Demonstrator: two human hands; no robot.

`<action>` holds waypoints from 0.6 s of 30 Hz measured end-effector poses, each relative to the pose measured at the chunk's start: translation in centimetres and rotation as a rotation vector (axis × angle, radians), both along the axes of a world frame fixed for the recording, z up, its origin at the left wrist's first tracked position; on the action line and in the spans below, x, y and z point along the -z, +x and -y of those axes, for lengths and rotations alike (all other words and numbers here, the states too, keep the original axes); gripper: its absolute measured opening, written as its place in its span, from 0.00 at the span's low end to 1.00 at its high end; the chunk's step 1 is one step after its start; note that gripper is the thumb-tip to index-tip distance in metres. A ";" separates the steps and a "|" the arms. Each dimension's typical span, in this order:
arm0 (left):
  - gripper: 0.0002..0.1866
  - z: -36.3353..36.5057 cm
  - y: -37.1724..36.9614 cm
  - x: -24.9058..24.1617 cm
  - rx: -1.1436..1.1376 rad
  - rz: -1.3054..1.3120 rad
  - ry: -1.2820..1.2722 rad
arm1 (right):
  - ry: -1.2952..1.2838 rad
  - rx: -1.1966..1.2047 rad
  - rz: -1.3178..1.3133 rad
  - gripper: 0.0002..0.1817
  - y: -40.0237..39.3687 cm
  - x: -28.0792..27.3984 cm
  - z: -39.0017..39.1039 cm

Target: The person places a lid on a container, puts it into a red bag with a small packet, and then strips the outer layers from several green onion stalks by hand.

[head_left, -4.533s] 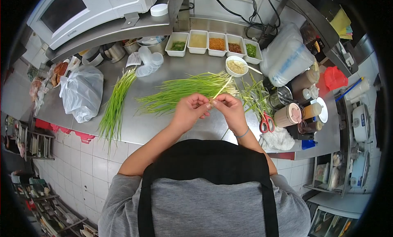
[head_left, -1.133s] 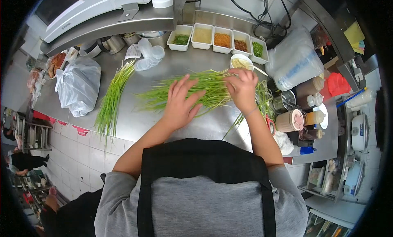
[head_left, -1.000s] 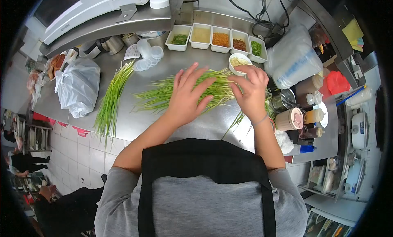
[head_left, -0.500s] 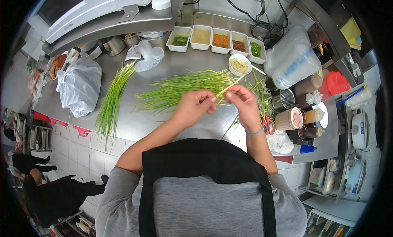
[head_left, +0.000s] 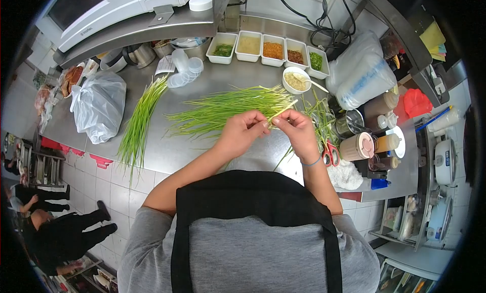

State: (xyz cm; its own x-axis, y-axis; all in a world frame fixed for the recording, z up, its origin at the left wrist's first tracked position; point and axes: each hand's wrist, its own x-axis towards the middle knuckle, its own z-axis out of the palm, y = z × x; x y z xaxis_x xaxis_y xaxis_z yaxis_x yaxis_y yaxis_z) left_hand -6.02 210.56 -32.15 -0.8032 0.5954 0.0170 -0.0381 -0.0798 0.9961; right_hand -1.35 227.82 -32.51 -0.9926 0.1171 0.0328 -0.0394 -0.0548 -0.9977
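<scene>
My left hand is closed, thumb and fingers pinching a thin green onion whose pale end points up and right. My right hand pinches the same green onion close by, the fingertips of both hands almost meeting. Under and beyond my hands a wide pile of green onions lies across the steel counter, pale ends to the right. A second, narrower bunch of green onions lies to the left, its tips hanging over the edge. Right of my right hand are loose trimmings and red-handled scissors.
White tubs of toppings line the back, with a bowl and spoon before them. A tied plastic bag stands left. Sauce bottles and a white cloth are right. Two people are on the floor at left.
My right hand has slid slightly left and down along the green onion, closer to my left hand. The people at left have shifted their legs and positions.
</scene>
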 end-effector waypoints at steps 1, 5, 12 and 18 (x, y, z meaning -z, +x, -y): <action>0.05 -0.1 -0.2 0.4 -0.024 -0.044 0.011 | 0.038 0.013 0.005 0.05 0.1 -0.1 -0.2; 0.05 1.0 -0.7 0.8 0.002 -0.071 -0.111 | 0.079 0.083 -0.057 0.05 0.2 -1.1 -2.1; 0.06 0.7 -0.3 0.5 0.025 -0.039 -0.126 | 0.115 0.029 0.015 0.05 0.6 -0.7 -0.6; 0.06 0.7 -0.3 1.3 -0.010 -0.125 -0.143 | 0.098 0.001 0.069 0.05 0.5 0.5 0.3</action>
